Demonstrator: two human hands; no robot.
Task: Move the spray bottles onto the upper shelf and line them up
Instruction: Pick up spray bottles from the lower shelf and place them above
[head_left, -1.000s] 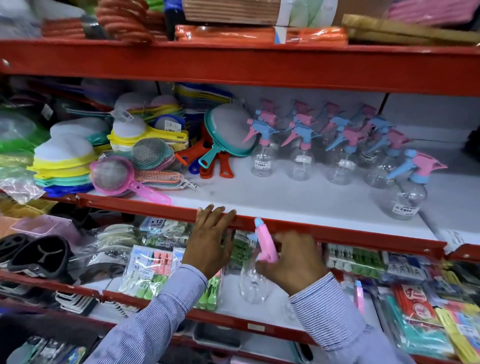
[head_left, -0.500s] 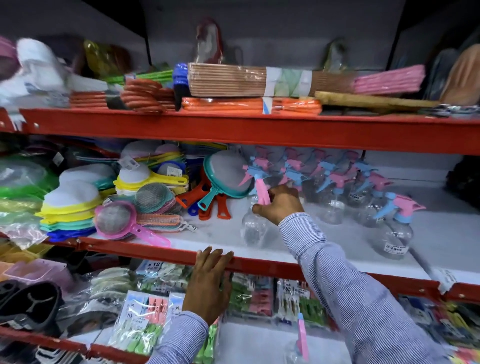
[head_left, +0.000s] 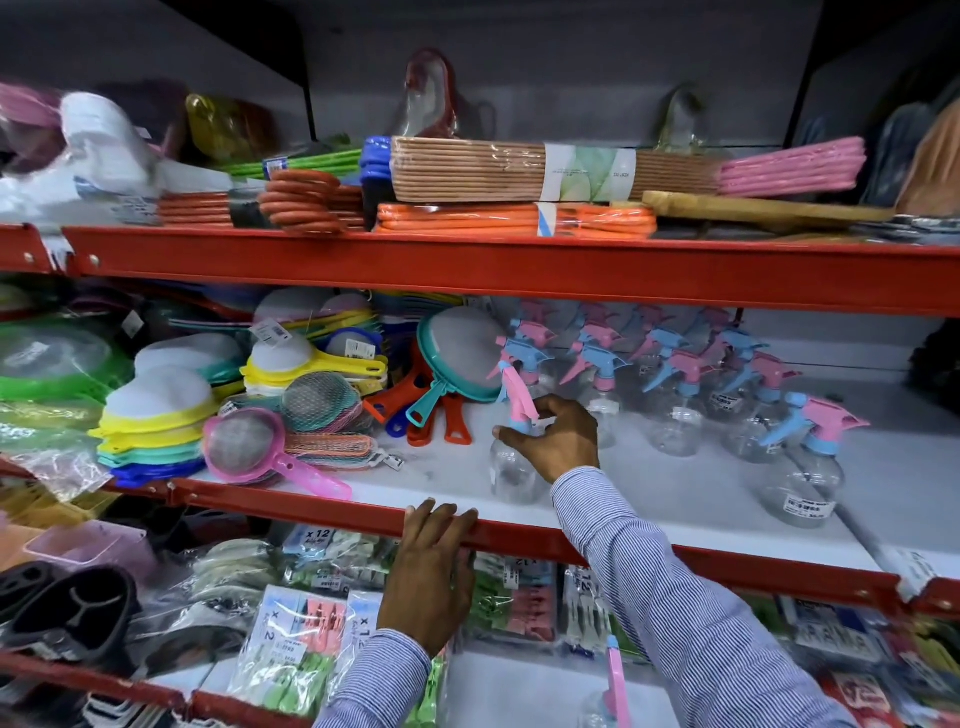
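My right hand (head_left: 558, 441) grips the neck of a clear spray bottle (head_left: 511, 475) with a pink and blue trigger head, standing on the white middle shelf (head_left: 675, 499). Behind and to its right, several matching spray bottles (head_left: 675, 410) stand in rows. One more bottle (head_left: 802, 475) stands apart near the front right. My left hand (head_left: 434, 571) rests with its fingers hooked over the red front rail (head_left: 311, 512) of that shelf. On the shelf below, another bottle's pink trigger (head_left: 617, 680) pokes up beside my right sleeve.
Stacked sieves and strainers (head_left: 171, 415) fill the left of the middle shelf, with a teal one (head_left: 457, 358) leaning by the bottles. The top shelf holds bundled sticks and hangers (head_left: 519, 171). Packs of clothes pegs (head_left: 301, 649) lie on the lower shelf.
My right hand carried the bottle up from the lower shelf and set it down on the middle shelf. The view tilted upward. My left hand stayed on the rail.
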